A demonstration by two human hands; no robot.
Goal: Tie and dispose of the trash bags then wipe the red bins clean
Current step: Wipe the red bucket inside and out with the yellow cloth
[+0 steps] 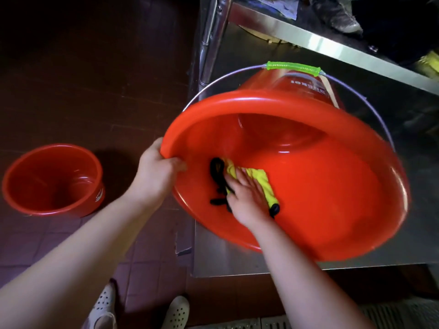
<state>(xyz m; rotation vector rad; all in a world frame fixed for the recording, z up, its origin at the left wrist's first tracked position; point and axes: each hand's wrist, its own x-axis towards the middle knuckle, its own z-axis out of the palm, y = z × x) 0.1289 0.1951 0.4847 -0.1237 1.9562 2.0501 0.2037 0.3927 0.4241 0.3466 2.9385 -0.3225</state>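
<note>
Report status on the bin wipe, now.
Left hand grips tipped red bin by its rim. Right hand presses yellow cloth inside. Second red bin on floor. Nothing blocking.

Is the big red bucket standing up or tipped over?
Tipped over. The big red bucket lies on its side, its opening facing the camera; the left hand grips its rim.

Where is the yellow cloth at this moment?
In the head view, the yellow cloth lies centre frame against the inner wall of the tilted red bucket, pressed under the right hand; the left hand grips the bucket's rim beside it.
</note>
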